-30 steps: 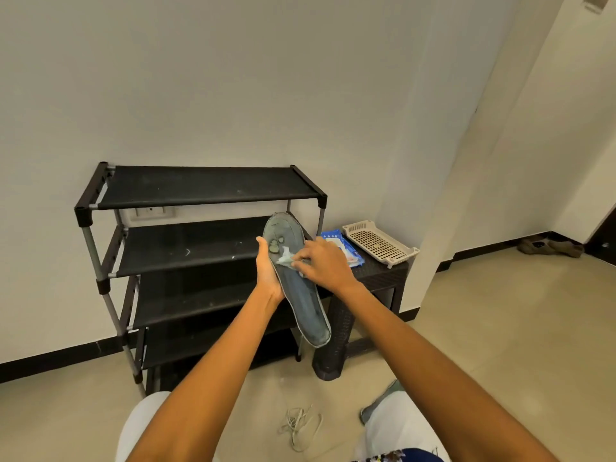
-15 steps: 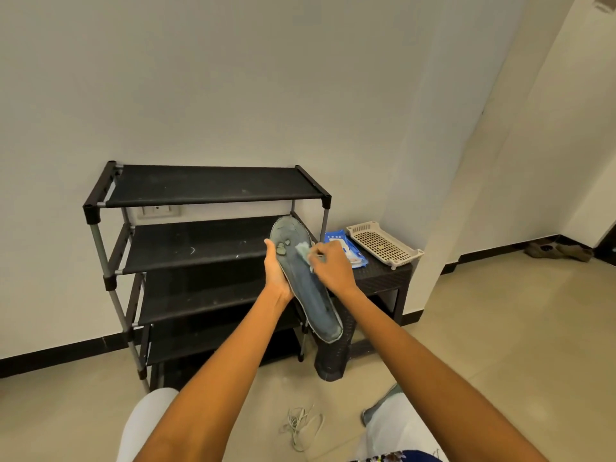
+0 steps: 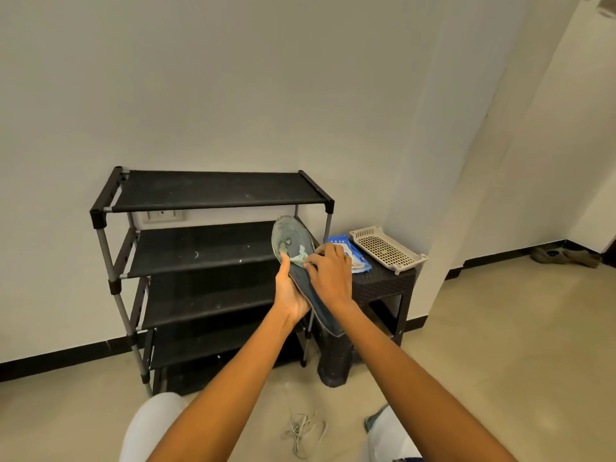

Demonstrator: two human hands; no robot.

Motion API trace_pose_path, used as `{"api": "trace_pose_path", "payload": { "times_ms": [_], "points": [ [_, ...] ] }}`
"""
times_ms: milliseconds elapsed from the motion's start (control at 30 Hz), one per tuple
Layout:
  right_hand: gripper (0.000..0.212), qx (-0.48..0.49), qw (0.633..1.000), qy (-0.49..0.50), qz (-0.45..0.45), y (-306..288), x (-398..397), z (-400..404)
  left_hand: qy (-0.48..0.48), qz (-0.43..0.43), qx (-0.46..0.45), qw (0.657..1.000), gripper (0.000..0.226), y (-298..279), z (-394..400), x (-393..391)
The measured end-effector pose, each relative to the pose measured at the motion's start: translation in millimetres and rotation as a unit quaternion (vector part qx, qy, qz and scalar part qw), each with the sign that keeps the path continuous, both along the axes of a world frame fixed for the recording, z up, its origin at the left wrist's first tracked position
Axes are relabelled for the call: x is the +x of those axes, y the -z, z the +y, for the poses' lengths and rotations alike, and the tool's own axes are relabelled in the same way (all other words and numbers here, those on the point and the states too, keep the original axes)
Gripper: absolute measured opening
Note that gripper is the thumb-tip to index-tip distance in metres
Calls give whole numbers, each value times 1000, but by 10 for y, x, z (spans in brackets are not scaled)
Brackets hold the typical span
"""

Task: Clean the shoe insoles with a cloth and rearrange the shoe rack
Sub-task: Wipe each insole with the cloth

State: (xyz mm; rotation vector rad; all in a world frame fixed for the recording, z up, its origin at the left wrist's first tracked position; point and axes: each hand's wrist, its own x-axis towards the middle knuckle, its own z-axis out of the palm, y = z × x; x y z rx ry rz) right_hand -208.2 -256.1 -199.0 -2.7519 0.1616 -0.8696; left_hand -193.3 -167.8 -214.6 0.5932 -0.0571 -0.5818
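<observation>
Since a second ago, the cloth has been slid a little along the insole by the right hand, whose grip pinches it. The insole is held in front of the rack, cupped from below in the left hand.

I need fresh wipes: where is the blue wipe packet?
In the head view the blue wipe packet lies right of centre on the dark wicker side table, beside the beige perforated plastic tray.
</observation>
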Motion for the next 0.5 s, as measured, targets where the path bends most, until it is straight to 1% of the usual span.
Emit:
{"api": "trace_pose_path", "payload": {
  "times_ms": [67,167,233,267,333,367,400,433,500],
  "points": [
    [19,7,999,-44,0,8,-32,32,-11,7,3,1000,65,-34,33,54],
    [19,-56,989,-138,3,33,-166,48,-36,5,8,999,70,4,84,198],
    [19,-110,983,-147,17,-13,-183,-41,-26,1,11,1000,67,33,78,179],
    [19,-112,986,-119,25,-65,-154,-90,-11,-2,9,1000,66,49,45,153],
    [22,-63,997,-32,37,-171,-81,-139,13,-12,4,1000,67,32,-33,78],
    [22,-42,998,-3,36,-195,-59,-126,17,-15,7,1000,67,10,-67,38],
    [22,-27,999,-3,41,-195,-43,-95,11,-14,7,1000,67,6,-81,29],
    [22,-10,998,-30,54,-172,-39,-58,-2,-12,5,1000,65,18,-74,30],
    [24,24,984,-132,118,-102,-108,49,-39,-3,12,999,60,97,-7,72]
  ]
}}
